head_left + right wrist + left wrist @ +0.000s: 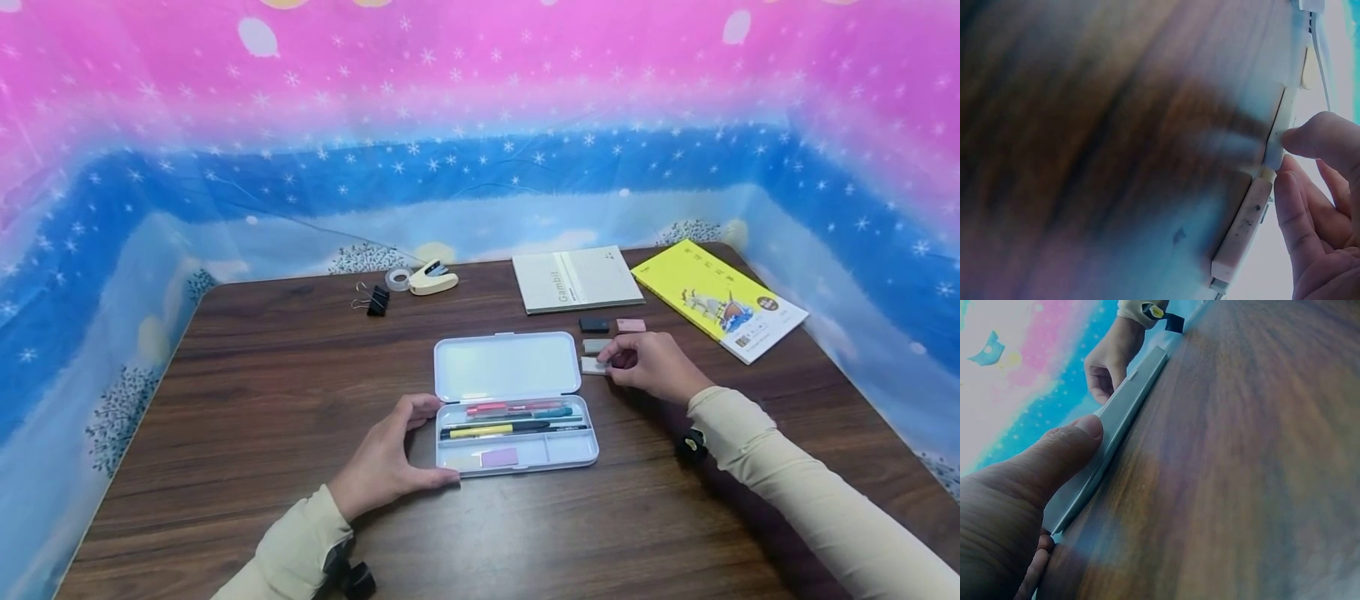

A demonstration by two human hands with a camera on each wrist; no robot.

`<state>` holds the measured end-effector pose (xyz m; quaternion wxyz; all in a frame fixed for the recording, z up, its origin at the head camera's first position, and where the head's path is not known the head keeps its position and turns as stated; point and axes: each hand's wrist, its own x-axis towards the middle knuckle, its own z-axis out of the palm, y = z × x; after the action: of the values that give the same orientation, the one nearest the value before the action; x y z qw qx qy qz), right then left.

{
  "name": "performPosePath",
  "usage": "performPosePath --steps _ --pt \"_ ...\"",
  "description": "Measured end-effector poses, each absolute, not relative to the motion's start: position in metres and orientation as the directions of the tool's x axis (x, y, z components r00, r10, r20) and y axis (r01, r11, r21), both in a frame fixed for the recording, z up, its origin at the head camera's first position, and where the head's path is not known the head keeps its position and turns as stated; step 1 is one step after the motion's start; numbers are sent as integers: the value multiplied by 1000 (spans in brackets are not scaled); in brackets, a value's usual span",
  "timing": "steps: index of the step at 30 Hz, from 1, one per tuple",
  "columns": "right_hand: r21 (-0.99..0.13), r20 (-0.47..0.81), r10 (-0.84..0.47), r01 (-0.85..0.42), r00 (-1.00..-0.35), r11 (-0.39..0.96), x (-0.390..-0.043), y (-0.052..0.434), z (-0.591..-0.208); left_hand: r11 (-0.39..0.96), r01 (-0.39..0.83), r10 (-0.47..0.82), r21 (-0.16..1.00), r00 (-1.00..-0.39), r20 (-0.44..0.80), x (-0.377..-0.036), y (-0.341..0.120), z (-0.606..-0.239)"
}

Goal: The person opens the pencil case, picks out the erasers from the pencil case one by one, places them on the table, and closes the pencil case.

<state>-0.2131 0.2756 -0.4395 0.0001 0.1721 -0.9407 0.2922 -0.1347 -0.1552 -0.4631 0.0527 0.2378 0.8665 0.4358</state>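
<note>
Pencil case (pixel 516 433): open on tabletop (pixel 262 400); holds pens (pixel 517 419), purple eraser (pixel 499 457).
Left hand (pixel 390 462): grips its edge.
Right hand (pixel 651 364): seemingly pinches white eraser (pixel 592 365).
Nearby: notebook (pixel 576 279).

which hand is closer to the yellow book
Right. The right hand pinches a white eraser just left of the yellow book; the left hand grips the pencil case, farther away.

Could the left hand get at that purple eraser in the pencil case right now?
Probably yes. The left hand holds the open pencil case at its left edge, and the purple eraser lies uncovered in the front compartment, with nothing in between.
</note>
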Motion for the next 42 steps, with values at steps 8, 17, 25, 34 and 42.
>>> performPosePath --steps 8,17,25,34,42 --pt "-579 122 -324 -332 -938 744 -210 273 -435 507 355 457 786 -883 104 -135 -155 -463" --pt "-808 148 -351 -318 -925 497 -172 223 -420 507 362 455 782 -883 114 -135 -155 -462" --pt "-816 124 -518 -384 -847 432 -140 169 -422 508 369 458 779 -881 119 -134 -155 -461" --pt "-702 96 -630 -501 -770 506 -133 147 -432 504 379 465 776 -876 127 -134 -155 -461" --pt "-597 107 -687 -599 -719 534 -136 148 -429 500 385 459 776 -877 140 -134 -155 -462"
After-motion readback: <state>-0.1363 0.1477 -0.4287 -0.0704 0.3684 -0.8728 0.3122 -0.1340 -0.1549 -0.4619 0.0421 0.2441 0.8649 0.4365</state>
